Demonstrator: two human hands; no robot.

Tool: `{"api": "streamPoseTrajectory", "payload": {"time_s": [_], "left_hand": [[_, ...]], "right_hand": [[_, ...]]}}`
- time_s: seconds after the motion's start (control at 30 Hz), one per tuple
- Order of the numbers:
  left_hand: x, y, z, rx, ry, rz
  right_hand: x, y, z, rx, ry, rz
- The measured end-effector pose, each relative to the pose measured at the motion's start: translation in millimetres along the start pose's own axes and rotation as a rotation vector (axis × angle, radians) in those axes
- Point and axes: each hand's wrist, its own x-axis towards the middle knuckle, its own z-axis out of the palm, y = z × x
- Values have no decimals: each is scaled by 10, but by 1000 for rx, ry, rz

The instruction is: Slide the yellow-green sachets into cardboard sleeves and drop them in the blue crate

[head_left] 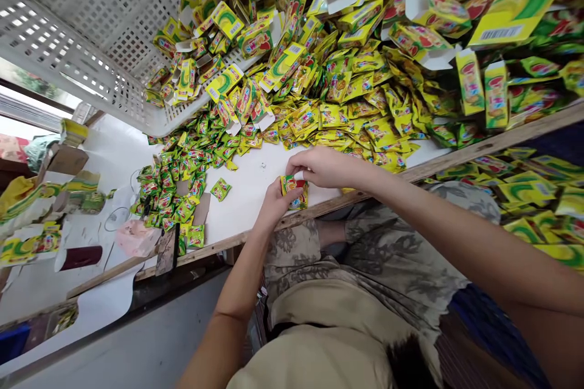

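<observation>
Near the table's front edge, my left hand (272, 205) is closed around a small yellow box (300, 201) with red and green print, its thumb across the front. My right hand (325, 166) curls over the top end of the same box, fingers bent at a white flap there. Whether anything else is between those fingertips is hidden. Just beyond the hands lies a heap of yellow sachets (335, 115). To the left, a single green sachet (221, 189) rests apart on the white table, beside a pile of green sachets (176, 185).
A white perforated crate (50, 42) lies tipped at the upper left, small boxes spilling from it. More yellow boxes (506, 9) are heaped at the upper right. A wooden strip (483, 146) edges the table. A phone-like dark slab (167, 250) and pink plastic bag (137, 237) sit left.
</observation>
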Motion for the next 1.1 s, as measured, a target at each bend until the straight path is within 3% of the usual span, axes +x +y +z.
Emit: {"api": "streamPoseTrajectory", "payload": {"time_s": [0.23, 0.4, 0.53, 0.67, 0.8, 0.93, 1.1], "left_hand": [[-25, -43, 8, -8, 68, 3], [-40, -45, 12, 27, 34, 56], [-66, -30, 22, 156, -4, 112], [-148, -9, 74, 364, 25, 227], [-233, 10, 131, 547, 58, 332], [-256, 9, 152, 644, 51, 362], [-252, -9, 159, 692, 12, 386]], "right_hand": [[5, -58, -2, -69, -69, 31], [4, -64, -20, -14, -101, 3], [18, -28, -31, 34, -127, 103], [7, -46, -55, -125, -44, 98], [-85, -236, -150, -332, -125, 102], [-207, -390, -191, -505, -111, 25], [-301, -330, -147, -543, -128, -81]]}}
